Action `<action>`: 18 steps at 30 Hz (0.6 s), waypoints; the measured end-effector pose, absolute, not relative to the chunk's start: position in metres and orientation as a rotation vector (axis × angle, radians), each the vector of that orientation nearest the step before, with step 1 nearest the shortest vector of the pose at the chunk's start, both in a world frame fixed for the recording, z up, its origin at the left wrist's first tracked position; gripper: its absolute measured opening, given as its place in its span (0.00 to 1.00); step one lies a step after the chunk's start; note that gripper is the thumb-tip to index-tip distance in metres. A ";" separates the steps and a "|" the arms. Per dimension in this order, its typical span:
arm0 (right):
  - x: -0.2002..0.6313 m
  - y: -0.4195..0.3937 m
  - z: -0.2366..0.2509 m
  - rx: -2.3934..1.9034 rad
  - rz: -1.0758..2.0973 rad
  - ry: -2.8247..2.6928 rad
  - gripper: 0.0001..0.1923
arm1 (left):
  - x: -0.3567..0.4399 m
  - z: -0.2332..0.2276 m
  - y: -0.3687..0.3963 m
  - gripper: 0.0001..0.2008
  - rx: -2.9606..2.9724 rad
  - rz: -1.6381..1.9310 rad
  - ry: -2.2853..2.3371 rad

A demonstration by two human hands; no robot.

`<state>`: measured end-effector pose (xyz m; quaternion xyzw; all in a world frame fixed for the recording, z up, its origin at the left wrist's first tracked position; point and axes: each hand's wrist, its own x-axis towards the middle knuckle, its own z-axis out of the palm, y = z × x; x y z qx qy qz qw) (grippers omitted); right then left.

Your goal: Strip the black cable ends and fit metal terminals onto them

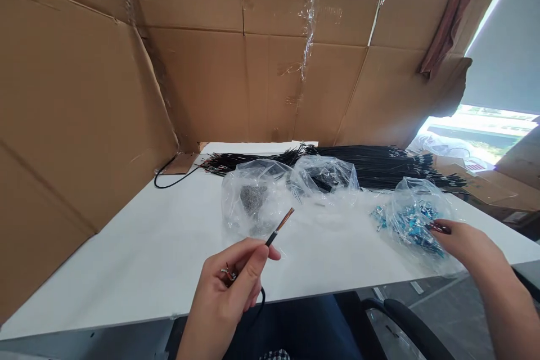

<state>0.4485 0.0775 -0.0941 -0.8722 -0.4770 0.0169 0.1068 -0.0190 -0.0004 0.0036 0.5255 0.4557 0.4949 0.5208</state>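
- A white desk (160, 247) stood inside a wall of brown cardboard sheets (84, 101), taped at the seams, with a bright window at the far right.
- Three clear plastic bags sat in a row on the desk: the left bag (253, 197) held a small grey clump, the middle bag (324, 177) held some dark pieces that could not be made out, and the right bag (415, 219) held many small blue parts.
- A long bundle of black wires (379, 166) lay behind the bags, too many to count.
- The left hand (230, 292) was raised over the near desk edge, its fingers (253, 267) pinched shut on one black wire (276, 230), whose bare copper tip pointed up toward the left bag.
- A small metal piece sat against the left palm; what it was could not be told.
- The right hand (464, 244) reached to the right bag, fingertips (439, 229) at the blue parts; whether they gripped one could not be told.
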 end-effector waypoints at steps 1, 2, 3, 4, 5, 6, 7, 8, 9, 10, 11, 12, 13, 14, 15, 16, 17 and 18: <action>0.449 0.080 -0.098 -2.560 0.074 -1.438 0.19 | -0.019 0.004 0.001 0.18 1.223 1.182 1.055; 0.449 0.082 -0.100 -2.556 0.089 -1.460 0.20 | -0.018 0.004 0.002 0.17 1.172 1.173 1.004; 0.448 0.083 -0.101 -2.557 0.097 -1.470 0.20 | -0.017 0.005 0.004 0.16 1.105 1.167 0.947; 0.447 0.084 -0.100 -2.561 0.099 -1.471 0.20 | -0.017 0.005 0.005 0.16 1.029 1.162 0.889; 0.445 0.084 -0.098 -2.566 0.097 -1.464 0.20 | -0.017 0.005 0.007 0.15 0.952 1.160 0.833; 0.444 0.084 -0.094 -2.573 0.092 -1.451 0.20 | -0.016 0.005 0.009 0.15 0.884 1.157 0.783; 0.441 0.084 -0.090 -2.584 0.084 -1.429 0.20 | -0.016 0.006 0.010 0.15 0.827 1.153 0.739; 0.439 0.083 -0.085 -2.597 0.075 -1.402 0.20 | -0.017 0.006 0.012 0.15 0.780 1.147 0.705; 0.436 0.083 -0.079 -2.612 0.064 -1.371 0.20 | -0.017 0.006 0.012 0.15 0.742 1.143 0.679; 0.432 0.082 -0.073 -2.628 0.053 -1.338 0.21 | -0.017 0.007 0.013 0.16 0.710 1.140 0.656; 0.429 0.080 -0.067 -2.641 0.042 -1.309 0.21 | -0.018 0.007 0.014 0.16 0.679 1.138 0.640; 0.424 0.078 -0.060 -2.655 0.035 -1.286 0.21 | -0.018 0.007 0.014 0.17 0.644 1.136 0.627; 0.419 0.075 -0.054 -2.666 0.024 -1.265 0.22 | -0.019 0.007 0.015 0.18 0.602 1.129 0.609; 0.413 0.072 -0.048 -2.670 0.000 -1.242 0.22 | -0.020 0.007 0.015 0.18 0.550 1.117 0.583; 0.404 0.068 -0.041 -2.664 -0.030 -1.216 0.22 | -0.021 0.006 0.016 0.19 0.490 1.095 0.547; 0.393 0.064 -0.035 -2.632 -0.086 -1.174 0.23 | -0.022 0.005 0.017 0.20 0.422 1.071 0.498; 0.380 0.059 -0.029 -2.558 -0.155 -1.129 0.22 | -0.022 0.004 0.018 0.20 0.346 1.046 0.434; 0.364 0.056 -0.022 -2.436 -0.182 -1.118 0.20 | -0.023 0.002 0.019 0.20 0.276 1.024 0.361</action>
